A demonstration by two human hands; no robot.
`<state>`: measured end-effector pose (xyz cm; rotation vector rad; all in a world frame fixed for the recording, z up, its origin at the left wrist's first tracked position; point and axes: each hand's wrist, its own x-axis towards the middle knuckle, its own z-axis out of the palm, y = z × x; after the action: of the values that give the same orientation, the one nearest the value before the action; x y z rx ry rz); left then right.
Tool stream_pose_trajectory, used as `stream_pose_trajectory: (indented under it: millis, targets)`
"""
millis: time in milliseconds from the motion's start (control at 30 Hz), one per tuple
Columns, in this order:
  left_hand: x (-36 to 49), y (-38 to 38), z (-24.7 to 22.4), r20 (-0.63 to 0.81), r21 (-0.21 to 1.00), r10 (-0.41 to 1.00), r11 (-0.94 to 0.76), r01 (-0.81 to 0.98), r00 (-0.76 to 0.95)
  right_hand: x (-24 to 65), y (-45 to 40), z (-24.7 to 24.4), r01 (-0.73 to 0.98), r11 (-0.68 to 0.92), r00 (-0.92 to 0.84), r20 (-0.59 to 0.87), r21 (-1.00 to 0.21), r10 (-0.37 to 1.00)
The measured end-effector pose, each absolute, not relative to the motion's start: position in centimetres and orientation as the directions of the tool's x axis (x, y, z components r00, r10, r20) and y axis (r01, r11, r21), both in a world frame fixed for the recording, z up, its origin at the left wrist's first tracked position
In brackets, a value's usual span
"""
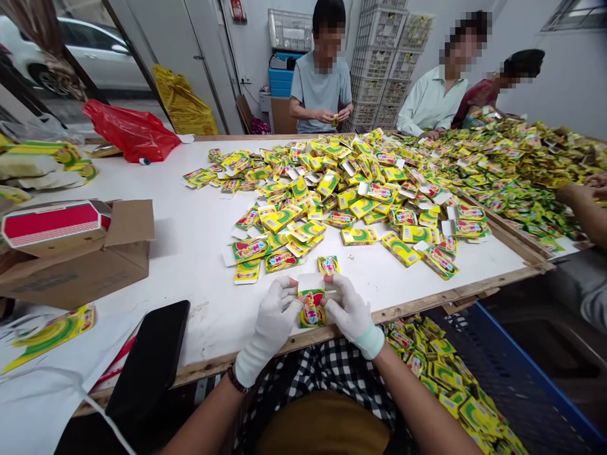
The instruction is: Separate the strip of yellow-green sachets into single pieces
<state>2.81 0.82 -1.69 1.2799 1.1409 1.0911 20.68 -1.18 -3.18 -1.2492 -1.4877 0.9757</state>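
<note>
Between my hands, at the front edge of the table, is a small yellow-green printed box (312,308) with its white end flap standing open, away from me. My left hand (275,316), in a white glove with bare fingertips, pinches the box's left side. On the right side, my right hand (349,309), gloved the same way, grips it too. Just beyond lies another small box (328,265), flat on the table. A large heap of such boxes (327,189), several with white flaps open, spreads across the table behind it.
A black phone (149,354) and a brown carton (90,272) are at left, with a red plastic bag (133,133) behind. Under the table's right edge stands a blue crate (516,366) holding many boxes. Across the table a person (322,82) handles a small yellow piece; others sit right.
</note>
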Motion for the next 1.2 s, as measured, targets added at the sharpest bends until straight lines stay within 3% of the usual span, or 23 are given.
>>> stream_pose_trajectory:
  millis: [200, 400, 567, 633, 767, 967, 1100, 1200]
  targets:
    - [1.8, 1.0, -0.7, -0.024, 0.99, 0.96, -0.016, 0.139, 0.28, 20.8, -0.2, -1.8, 0.195, 0.161, -0.16, 0.131, -0.967, 0.978]
    - [2.3, 1.3, -0.5, -0.103, 0.988, 0.976, 0.123, -0.098, 0.191, 19.9, 0.4, -2.3, -0.047, 0.072, -0.088, 0.075, -0.996, 0.993]
    - [2.2, 0.6, -0.3, 0.121, 0.973, 0.973, -0.155, 0.17, 0.197, 20.3, -0.2, -1.9, 0.132, 0.251, -0.098, 0.24, -0.959, 0.966]
    - [2.2, 0.3, 0.1, 0.149, 0.951, 0.96, -0.204, 0.231, 0.236, 20.4, -0.5, -1.4, 0.172, 0.29, -0.103, 0.276, -0.941, 0.956]
    - [2.2, 0.0, 0.5, 0.066, 0.971, 0.974, -0.112, 0.209, 0.218, 20.4, -0.4, -0.3, 0.155, 0.205, -0.081, 0.195, -0.966, 0.978]
    - [1.9, -0.2, 0.1, 0.193, 0.931, 0.954, -0.252, 0.264, 0.231, 20.7, -0.4, -0.1, 0.065, 0.147, -0.139, 0.137, -0.987, 0.981]
    - [2.1, -0.1, 1.0, 0.07, 0.968, 0.978, -0.115, 0.225, 0.199, 20.7, -0.5, -0.3, 0.026, 0.051, -0.137, 0.047, -0.998, 0.989]
    - [2.1, 0.1, 1.4, 0.015, 0.974, 0.977, -0.063, 0.219, 0.215, 21.0, -0.4, -0.2, 0.058, 0.091, -0.142, 0.082, -0.994, 0.986]
